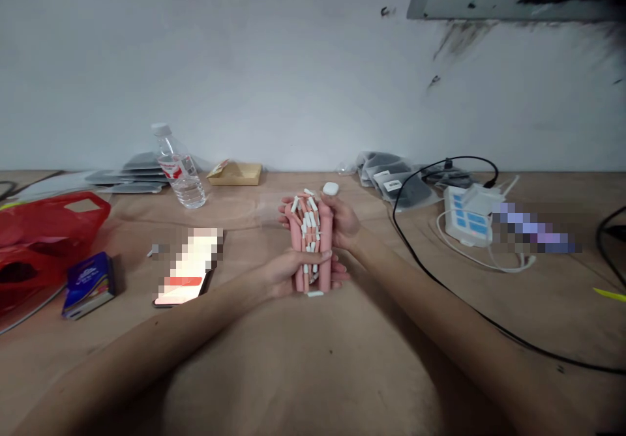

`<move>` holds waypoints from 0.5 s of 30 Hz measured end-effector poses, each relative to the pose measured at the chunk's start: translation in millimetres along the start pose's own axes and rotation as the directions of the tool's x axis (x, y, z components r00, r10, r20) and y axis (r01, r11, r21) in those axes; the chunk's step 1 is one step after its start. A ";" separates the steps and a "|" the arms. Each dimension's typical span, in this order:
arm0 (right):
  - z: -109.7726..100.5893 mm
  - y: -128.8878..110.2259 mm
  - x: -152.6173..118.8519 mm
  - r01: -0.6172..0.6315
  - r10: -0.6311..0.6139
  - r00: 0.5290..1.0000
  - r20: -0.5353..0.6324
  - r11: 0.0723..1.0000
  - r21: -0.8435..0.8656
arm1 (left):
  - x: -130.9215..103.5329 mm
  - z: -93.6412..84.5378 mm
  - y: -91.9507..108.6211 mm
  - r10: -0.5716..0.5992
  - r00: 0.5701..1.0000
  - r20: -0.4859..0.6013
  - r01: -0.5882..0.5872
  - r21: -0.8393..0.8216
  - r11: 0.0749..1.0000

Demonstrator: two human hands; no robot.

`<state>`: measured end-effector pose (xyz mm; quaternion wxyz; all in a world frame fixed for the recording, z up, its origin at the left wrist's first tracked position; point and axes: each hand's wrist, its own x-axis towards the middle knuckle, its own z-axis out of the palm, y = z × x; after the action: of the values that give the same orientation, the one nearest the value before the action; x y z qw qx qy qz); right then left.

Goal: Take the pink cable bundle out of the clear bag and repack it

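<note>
Grasping a pink bundle [325, 247], left hand [286, 272] at seven o'clock, right hand [343, 222] at one, fingers wrapped beneath; phone [188, 268] well apart at nine.

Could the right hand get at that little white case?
Probably, once freed: the right hand is holding the pink bundle, but the white case lies just beyond, with nothing seen between them.

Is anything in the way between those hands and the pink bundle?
Nothing visible is: the left hand and the right hand both hold the pink bundle directly. The white case lies beyond it, toward the wall, not between.
</note>
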<state>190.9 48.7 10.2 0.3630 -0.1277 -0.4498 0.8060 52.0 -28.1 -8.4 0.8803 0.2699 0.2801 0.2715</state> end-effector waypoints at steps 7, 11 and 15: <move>2.9 -5.7 -2.3 -0.041 0.041 0.999 0.001 0.997 -0.073 | 0.1 1.5 -4.3 0.033 0.999 0.010 -0.034 0.025 0.999; 5.2 -11.7 -2.3 -0.064 0.061 0.998 -0.030 0.993 -0.100 | -2.1 2.9 -3.7 0.029 0.999 0.024 -0.030 0.052 0.998; 6.5 -15.7 -2.5 -0.128 0.125 0.991 -0.054 0.991 -0.049 | -2.1 0.9 -3.8 -0.013 0.999 0.037 0.011 0.045 0.999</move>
<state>196.6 48.1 26.4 0.3189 -0.1857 -0.4525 0.8118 52.4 -32.4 -9.4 0.8808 0.2927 0.2711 0.2550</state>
